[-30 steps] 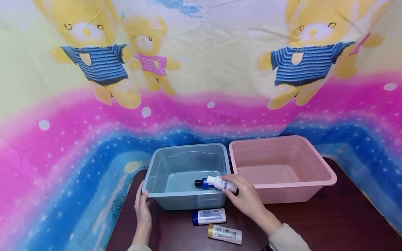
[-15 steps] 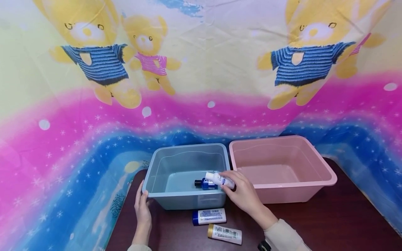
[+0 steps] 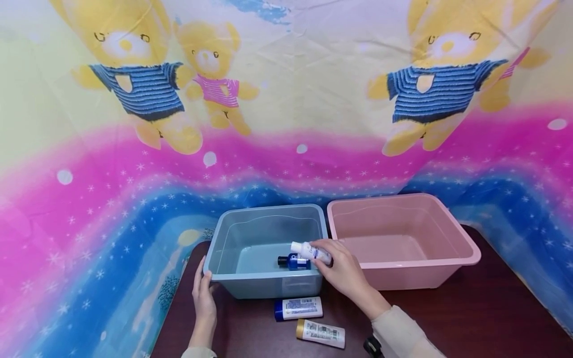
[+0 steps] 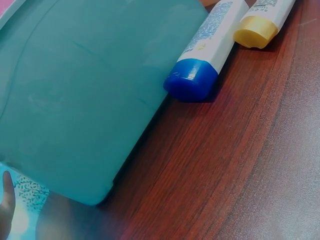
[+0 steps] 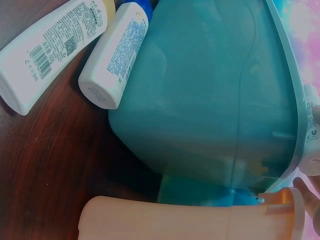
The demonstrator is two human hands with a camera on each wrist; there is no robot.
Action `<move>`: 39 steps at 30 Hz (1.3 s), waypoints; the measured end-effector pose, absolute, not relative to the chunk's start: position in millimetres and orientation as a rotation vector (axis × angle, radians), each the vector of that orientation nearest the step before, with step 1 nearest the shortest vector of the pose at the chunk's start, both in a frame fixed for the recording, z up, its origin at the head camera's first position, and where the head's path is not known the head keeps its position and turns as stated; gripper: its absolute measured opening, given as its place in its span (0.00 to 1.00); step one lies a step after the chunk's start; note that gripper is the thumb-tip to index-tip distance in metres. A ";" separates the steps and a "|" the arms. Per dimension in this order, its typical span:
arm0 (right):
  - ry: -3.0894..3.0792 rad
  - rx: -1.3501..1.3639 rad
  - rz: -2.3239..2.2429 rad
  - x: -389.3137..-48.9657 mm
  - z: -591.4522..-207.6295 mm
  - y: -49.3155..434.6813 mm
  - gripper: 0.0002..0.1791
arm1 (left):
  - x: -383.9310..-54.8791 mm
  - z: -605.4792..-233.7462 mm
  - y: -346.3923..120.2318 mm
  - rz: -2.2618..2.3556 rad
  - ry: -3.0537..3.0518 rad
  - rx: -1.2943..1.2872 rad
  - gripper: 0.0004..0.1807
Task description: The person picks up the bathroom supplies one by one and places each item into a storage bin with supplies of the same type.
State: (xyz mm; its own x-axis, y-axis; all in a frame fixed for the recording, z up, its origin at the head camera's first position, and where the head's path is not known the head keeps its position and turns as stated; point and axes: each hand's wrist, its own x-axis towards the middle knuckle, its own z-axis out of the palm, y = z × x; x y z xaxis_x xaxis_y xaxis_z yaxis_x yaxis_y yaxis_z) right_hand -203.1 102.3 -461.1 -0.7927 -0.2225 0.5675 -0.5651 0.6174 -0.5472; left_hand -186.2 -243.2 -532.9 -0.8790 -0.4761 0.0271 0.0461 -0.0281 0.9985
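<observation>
My right hand holds a small white bottle with a white cap above the right end of the blue-grey basin. The bottle lies almost level, its cap pointing left. Below it, inside the basin, a dark blue bottle with a black cap lies on its side. At the basin's front left corner, my left hand rests against the outer wall, fingers straight and thumb near the rim. In the right wrist view, part of the white bottle shows past the basin's rim, beside my fingers.
A pink basin stands close on the right. On the dark wooden table, in front of the blue-grey basin, lie a white bottle with a blue cap and a white bottle with a gold cap. A bear-print cloth hangs behind.
My right hand has moved slightly up and left with the white bottle, showing more of the dark blue bottle beneath. The left hand keeps its place at the basin.
</observation>
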 end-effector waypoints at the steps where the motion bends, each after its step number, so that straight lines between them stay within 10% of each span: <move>1: -2.391 0.625 1.029 -204.0 -461.3 101.9 0.22 | -186.0 -533.2 -242.8 -1.967 -1.893 0.453 0.28; 39: -2.443 0.691 1.077 -229.6 -458.2 76.2 0.20 | -186.1 -533.2 -242.3 -1.975 -1.869 0.434 0.27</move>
